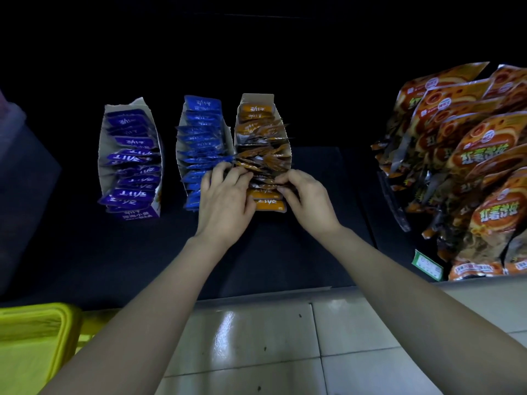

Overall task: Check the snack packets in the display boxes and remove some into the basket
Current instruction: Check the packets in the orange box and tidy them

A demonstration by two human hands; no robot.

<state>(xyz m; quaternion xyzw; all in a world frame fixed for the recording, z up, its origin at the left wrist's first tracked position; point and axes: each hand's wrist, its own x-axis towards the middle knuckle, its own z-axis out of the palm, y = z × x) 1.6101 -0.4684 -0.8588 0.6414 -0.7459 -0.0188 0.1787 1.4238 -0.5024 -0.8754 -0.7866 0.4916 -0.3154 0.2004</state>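
Observation:
Three open display boxes stand side by side on a dark shelf. The left box [102,155] holds purple packets [129,159]. In the middle box [180,143] are blue packets [202,129]. The right box [288,146] holds orange packets [253,129]. My left hand [225,198] and my right hand [306,201] are both at the front of the orange box, fingers pinching and spreading its packets. The front packets [268,205] lie between my hands. A yellow basket [65,323] sits at the lower left.
Large orange noodle bags [467,166] are piled on the shelf at the right, with a green price tag [427,265] below them. The shelf's front edge [271,292] meets a pale tiled floor [256,343]. The back of the shelf is dark.

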